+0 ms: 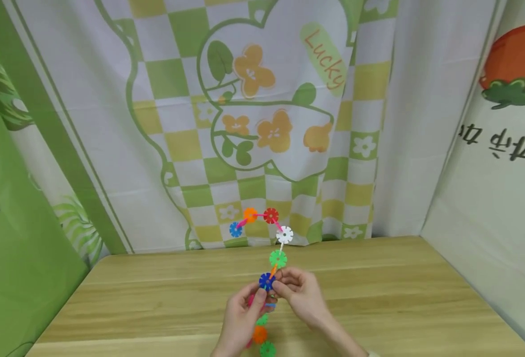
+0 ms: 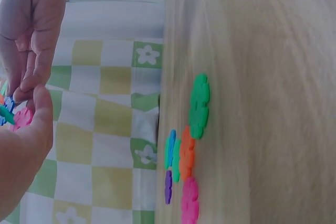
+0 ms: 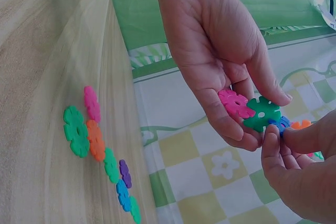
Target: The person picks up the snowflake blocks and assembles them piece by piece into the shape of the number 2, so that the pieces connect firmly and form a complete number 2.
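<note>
A chain of slotted plastic snowflake discs stands up from my hands in the head view. It runs from a light blue disc (image 1: pixel 235 229) through orange (image 1: pixel 250 214), red (image 1: pixel 271 215), white (image 1: pixel 285 234) and green (image 1: pixel 278 259) discs to a dark blue disc (image 1: pixel 267 281). Edge-on discs link them. My right hand (image 1: pixel 301 297) pinches the dark blue disc between thumb and fingers. My left hand (image 1: pixel 242 317) holds a green disc (image 3: pixel 262 114) against the dark blue one; a pink disc (image 3: pixel 235 103) lies by its curled fingers, overlapping the green disc in the right wrist view.
Loose discs lie on the wooden table (image 1: pixel 378 277) below my hands: green (image 3: pixel 76 131), orange (image 3: pixel 95 140), pink (image 3: pixel 92 104), purple (image 3: pixel 125 173), blue (image 3: pixel 123 195) and more green. A checked curtain (image 1: pixel 191 148) hangs behind the table, with printed cloth at both sides.
</note>
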Motion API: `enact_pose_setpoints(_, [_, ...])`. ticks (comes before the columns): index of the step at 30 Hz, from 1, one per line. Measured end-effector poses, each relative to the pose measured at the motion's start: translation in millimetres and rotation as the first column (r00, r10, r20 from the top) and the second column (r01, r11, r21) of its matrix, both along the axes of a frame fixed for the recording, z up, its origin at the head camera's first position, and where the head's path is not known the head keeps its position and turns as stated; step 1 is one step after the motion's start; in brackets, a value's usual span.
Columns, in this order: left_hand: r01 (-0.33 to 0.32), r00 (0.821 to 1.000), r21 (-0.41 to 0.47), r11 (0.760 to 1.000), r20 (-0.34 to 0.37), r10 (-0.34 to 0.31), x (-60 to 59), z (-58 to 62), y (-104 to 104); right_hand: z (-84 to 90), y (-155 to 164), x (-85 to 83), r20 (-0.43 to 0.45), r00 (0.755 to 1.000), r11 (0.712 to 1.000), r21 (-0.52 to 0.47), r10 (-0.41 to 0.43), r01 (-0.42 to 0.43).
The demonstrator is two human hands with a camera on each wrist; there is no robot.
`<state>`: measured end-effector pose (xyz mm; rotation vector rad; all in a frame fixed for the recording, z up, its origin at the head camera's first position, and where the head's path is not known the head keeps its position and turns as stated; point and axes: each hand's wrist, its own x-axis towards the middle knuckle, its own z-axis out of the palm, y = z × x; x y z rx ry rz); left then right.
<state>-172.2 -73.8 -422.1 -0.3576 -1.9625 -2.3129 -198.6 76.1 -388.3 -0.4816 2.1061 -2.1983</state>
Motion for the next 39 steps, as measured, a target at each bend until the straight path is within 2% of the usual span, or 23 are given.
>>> enact_pose_setpoints(7, [-0.034, 0.999, 0.095, 0.995, 0.031, 0.031, 0.0, -1.3, 4.5, 0.7, 0.4, 0.3, 0.010, 1.000, 1.000, 0.003, 0.006, -0.006])
enact_pose_setpoints(13, [0.001, 0.999, 0.116, 0.993, 0.049, -0.007, 1.1, -1.4, 4.6, 2.3, 0.1, 1.1, 0.005, 1.000, 1.000, 0.007, -0.001, 0.001])
enact_pose_setpoints(20, [0.052, 0.999, 0.152, 0.987, -0.011, -0.051, 1.2, -2.8, 4.8, 4.4, -1.5, 0.5, -0.066, 0.997, 0.996, 0.078, -0.036, 0.041])
enact_pose_setpoints(25, [0.054, 0.998, 0.142, 0.988, -0.029, -0.050, 0.7, -0.5, 3.4, 9.2, 0.4, -0.2, -0.077, 0.997, 0.993, 0.112, -0.024, 0.033])
enact_pose_setpoints(30, [0.036, 0.999, 0.088, 0.995, -0.037, -0.033, -0.2, 5.3, -3.8, 8.8, 4.1, -2.2, -0.113, 0.993, 0.990, 0.143, 0.016, 0.000])
enact_pose_setpoints(32, [0.032, 0.999, 0.081, 0.996, -0.035, -0.029, -0.5, 7.5, -7.3, 2.8, 6.4, -3.4, -0.133, 0.990, 0.979, 0.203, 0.045, -0.017])
enact_pose_setpoints(34, [0.028, 0.999, 0.080, 0.996, -0.019, -0.027, -0.9, 9.7, -10.5, -7.0, 8.1, -4.6, -0.137, 0.987, 0.957, 0.288, 0.085, -0.042])
enact_pose_setpoints(39, [0.008, 1.000, 0.081, 0.997, 0.003, -0.008, -3.0, 11.8, -15.1, -35.6, 6.0, -5.0, -0.189, 0.963, 0.858, 0.509, 0.191, -0.070])
